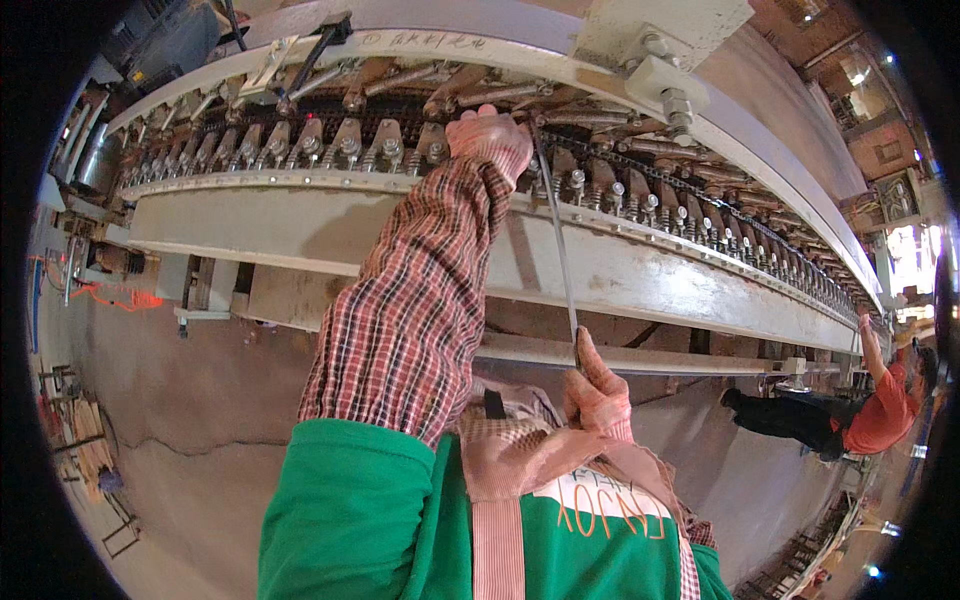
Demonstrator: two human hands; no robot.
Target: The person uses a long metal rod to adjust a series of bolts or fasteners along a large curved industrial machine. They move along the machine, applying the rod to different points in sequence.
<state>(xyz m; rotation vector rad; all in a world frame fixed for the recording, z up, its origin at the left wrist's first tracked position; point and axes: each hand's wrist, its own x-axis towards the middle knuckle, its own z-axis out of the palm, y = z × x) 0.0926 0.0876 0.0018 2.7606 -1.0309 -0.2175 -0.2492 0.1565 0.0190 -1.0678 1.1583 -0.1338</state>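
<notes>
My left hand [490, 140] reaches up to the long machine, its plaid-sleeved arm stretched forward. Its fingers are curled down among the metal parts beside the chain, and what they grip is hidden. Close to my body, my right hand [600, 395] is closed around the lower end of a long thin metal rod [561, 240], one finger lying along it. The rod slants up across the pale beam, and its upper end goes in among the parts just right of my left hand. A row of spring-loaded bolts [348, 145] on brackets runs to both sides.
A pale steel beam [660, 265] spans the machine's near side. Overhead, a curved rail [790, 160] carries a bracket with a large bolt [677, 105]. Another person in a red shirt [882, 415] works at the far right. Orange cable [125, 298] lies at the left.
</notes>
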